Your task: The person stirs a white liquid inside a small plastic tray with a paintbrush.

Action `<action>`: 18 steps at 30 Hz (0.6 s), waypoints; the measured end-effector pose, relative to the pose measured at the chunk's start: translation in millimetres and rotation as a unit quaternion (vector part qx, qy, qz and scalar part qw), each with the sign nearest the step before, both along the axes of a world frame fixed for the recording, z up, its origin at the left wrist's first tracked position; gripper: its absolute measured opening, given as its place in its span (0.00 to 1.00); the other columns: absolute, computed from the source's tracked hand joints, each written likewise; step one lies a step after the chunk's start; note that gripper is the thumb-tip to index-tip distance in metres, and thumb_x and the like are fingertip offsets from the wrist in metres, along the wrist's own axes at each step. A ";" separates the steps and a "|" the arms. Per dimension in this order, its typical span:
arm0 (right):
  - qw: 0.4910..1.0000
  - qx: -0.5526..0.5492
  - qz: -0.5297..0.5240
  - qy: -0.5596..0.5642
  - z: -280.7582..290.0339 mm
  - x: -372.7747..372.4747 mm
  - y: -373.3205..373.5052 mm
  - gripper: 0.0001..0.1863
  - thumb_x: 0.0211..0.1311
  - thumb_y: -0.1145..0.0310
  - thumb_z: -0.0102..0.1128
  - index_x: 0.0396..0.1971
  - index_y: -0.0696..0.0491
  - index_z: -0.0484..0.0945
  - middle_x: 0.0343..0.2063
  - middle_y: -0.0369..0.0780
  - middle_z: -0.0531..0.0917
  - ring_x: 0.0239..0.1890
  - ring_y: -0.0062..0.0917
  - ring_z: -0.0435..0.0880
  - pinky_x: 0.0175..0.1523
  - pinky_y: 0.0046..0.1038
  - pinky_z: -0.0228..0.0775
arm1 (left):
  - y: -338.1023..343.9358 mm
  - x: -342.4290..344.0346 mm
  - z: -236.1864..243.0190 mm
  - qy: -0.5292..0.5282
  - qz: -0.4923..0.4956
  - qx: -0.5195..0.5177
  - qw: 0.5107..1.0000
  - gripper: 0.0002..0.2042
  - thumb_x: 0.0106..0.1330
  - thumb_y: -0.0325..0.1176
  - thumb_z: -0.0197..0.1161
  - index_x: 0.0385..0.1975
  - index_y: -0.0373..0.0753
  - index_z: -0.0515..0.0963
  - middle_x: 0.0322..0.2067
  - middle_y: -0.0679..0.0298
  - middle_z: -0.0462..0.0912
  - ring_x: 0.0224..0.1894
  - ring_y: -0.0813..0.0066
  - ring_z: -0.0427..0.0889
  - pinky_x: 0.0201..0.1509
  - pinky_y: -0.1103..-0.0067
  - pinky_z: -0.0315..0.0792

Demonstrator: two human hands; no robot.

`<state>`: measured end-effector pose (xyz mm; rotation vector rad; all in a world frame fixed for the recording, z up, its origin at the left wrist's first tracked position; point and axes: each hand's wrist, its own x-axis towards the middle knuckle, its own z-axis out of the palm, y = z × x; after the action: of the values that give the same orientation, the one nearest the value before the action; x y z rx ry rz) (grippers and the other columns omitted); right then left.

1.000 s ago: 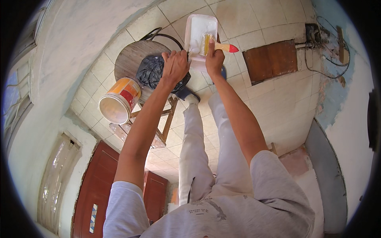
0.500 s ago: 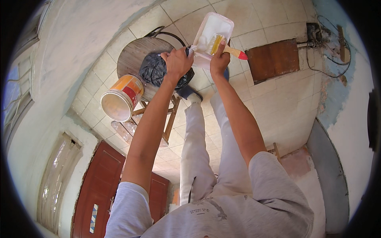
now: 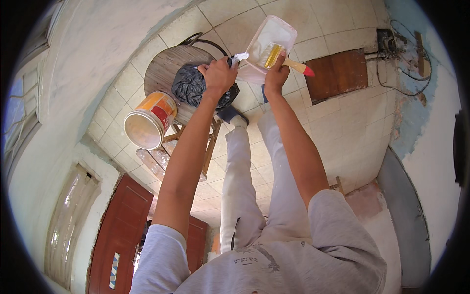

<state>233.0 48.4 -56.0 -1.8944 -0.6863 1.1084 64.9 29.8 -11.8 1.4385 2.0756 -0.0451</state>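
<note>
My left hand (image 3: 219,77) is closed on the gathered end of a black plastic bag (image 3: 187,87), which rests on a round wooden stool (image 3: 161,71). A white-smeared tip (image 3: 240,57) sticks out past the fingers, close to the tray. My right hand (image 3: 277,77) grips the near side of a white paint tray (image 3: 284,21) with white paint in it. Under the right thumb lies a paintbrush (image 3: 293,65) with a yellow band and a red-tipped wooden handle, its bristles toward the paint. The right fingers beneath the tray are hidden.
An orange and white bucket (image 3: 147,122) lies tilted beside the stool. A brown panel (image 3: 338,76) is set in the tiled floor, with loose cables (image 3: 406,73) by the right wall. Red doors (image 3: 122,220) stand at lower left. My feet are under the tray.
My right hand has shifted slightly right with the tray and brush. The tray now sits a little farther from my left hand, and more of the white-smeared tip shows.
</note>
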 end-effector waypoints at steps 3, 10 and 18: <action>0.997 -0.055 0.009 0.045 4.7 8.6 2.0 0.39 0.81 0.36 0.46 0.58 0.64 0.79 0.50 0.45 0.86 0.51 0.30 0.85 0.57 0.31 0.75 | -8.5 -5.7 -1.5 -0.026 0.001 0.025 0.999 0.19 0.72 0.51 0.62 0.46 0.41 0.86 0.40 0.48 0.88 0.49 0.50 0.84 0.65 0.48 0.56; 0.998 -0.048 0.023 0.034 9.3 11.7 4.5 0.40 0.81 0.36 0.46 0.60 0.64 0.78 0.53 0.43 0.84 0.53 0.27 0.83 0.60 0.29 0.74 | -20.4 -9.7 14.0 -0.064 0.004 0.080 0.995 0.16 0.73 0.45 0.63 0.49 0.40 0.83 0.39 0.49 0.85 0.50 0.50 0.82 0.62 0.50 0.56; 0.996 -0.048 0.025 0.073 26.1 -1.9 -4.8 0.38 0.81 0.37 0.48 0.57 0.63 0.78 0.49 0.41 0.84 0.50 0.23 0.82 0.57 0.28 0.74 | -58.1 -26.0 37.6 -0.126 0.038 0.232 0.964 0.14 0.68 0.28 0.64 0.51 0.33 0.76 0.40 0.51 0.78 0.51 0.52 0.75 0.61 0.57 0.57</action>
<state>231.2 43.6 -29.8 -1.8631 -0.6095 1.3183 38.9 -28.3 25.8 1.5277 2.0017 0.6634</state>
